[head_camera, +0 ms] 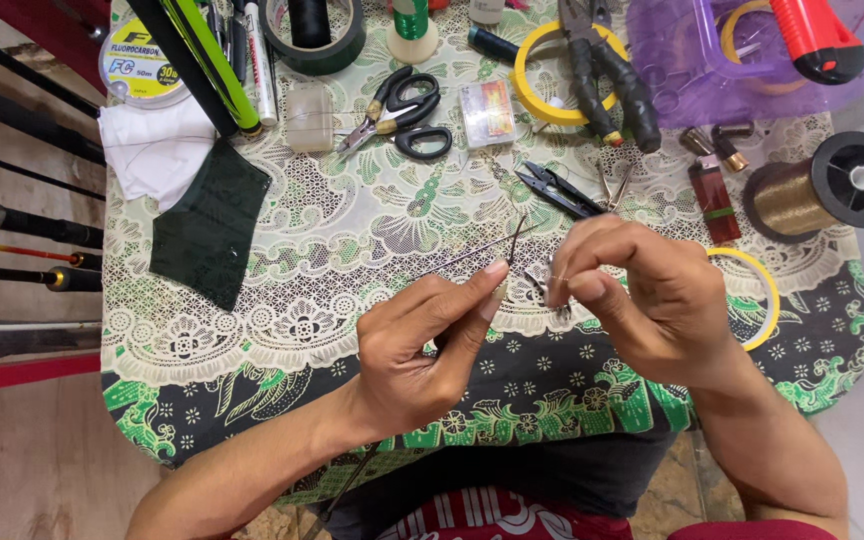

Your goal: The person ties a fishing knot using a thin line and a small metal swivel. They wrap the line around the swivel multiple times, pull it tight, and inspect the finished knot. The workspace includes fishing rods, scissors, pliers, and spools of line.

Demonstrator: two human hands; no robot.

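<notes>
My left hand (422,340) pinches a thin dark rod (472,255) between thumb and forefinger, its tip slanting up to the right over the table. My right hand (642,295) is closed just right of it, fingertips pinching a small metal ring guide (550,290) held against the rod. The two hands nearly touch above the lace-covered table's near edge. Small black thread snips (562,192) lie just beyond my right fingers.
On the green patterned tablecloth (252,390) lie scissors (407,115), a dark cloth patch (214,225), yellow tape rings (752,300), a red lighter (714,195), a spool of golden thread (827,185), pliers (607,85) and a purple box (712,50). Fishing rods (22,225) lean at the left.
</notes>
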